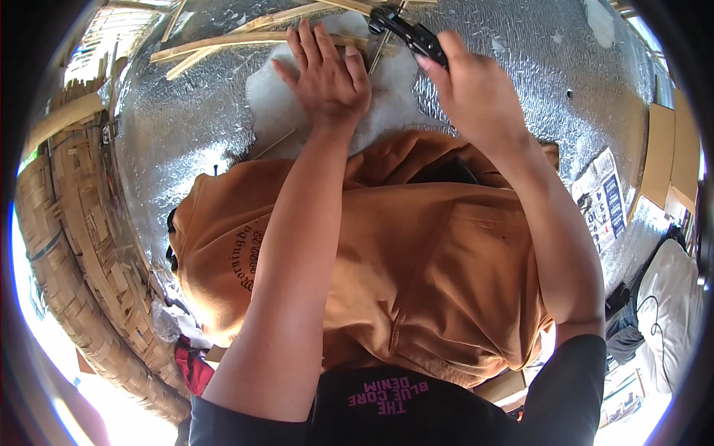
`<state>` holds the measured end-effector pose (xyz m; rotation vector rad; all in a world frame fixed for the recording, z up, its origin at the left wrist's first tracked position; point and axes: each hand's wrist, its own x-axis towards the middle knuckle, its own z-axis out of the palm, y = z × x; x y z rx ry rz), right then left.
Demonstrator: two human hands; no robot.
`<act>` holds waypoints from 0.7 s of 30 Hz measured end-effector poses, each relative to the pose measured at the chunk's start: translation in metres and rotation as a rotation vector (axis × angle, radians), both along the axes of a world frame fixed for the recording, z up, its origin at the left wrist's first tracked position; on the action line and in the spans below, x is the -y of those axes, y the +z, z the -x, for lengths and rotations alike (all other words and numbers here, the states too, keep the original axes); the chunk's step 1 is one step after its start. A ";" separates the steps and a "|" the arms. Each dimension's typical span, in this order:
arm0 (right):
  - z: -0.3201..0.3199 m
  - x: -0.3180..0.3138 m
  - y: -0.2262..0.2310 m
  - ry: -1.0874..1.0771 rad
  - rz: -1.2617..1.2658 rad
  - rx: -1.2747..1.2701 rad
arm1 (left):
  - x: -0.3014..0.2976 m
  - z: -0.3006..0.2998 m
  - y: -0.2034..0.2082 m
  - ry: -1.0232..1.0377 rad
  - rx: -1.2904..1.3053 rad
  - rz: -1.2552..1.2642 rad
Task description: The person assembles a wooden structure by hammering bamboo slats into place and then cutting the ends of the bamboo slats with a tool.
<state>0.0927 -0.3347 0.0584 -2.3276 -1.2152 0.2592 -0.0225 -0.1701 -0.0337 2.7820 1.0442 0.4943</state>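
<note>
My left hand (327,78) lies palm down with its fingers spread, over bamboo strips (223,50) and a whitish patch (271,100) on the silver foil sheet (186,111). In my right hand (480,97) is a black hand tool (409,33) with a rounded, knobbed head; its exact kind is unclear. The tool's head points up and left, close to a thin upright strip (383,48) beside my left fingers. Under both forearms spreads a brown-orange garment (424,253) with dark lettering and a dark opening near its far edge.
Rolled woven bamboo matting (89,245) stands at the left. On the right are cardboard boxes (660,156), a printed sheet (601,197) and a pale bag (666,297) with a black cord. Red cloth (195,364) lies at the lower left.
</note>
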 end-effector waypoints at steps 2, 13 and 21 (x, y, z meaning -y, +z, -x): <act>0.001 0.001 0.014 -0.011 -0.180 -0.007 | -0.002 0.002 -0.002 0.011 -0.007 -0.019; 0.009 -0.006 0.000 -0.011 0.221 -0.009 | 0.002 -0.001 -0.002 -0.004 0.027 -0.051; 0.005 -0.005 -0.001 -0.025 0.218 -0.047 | 0.002 -0.001 -0.004 -0.014 0.060 -0.030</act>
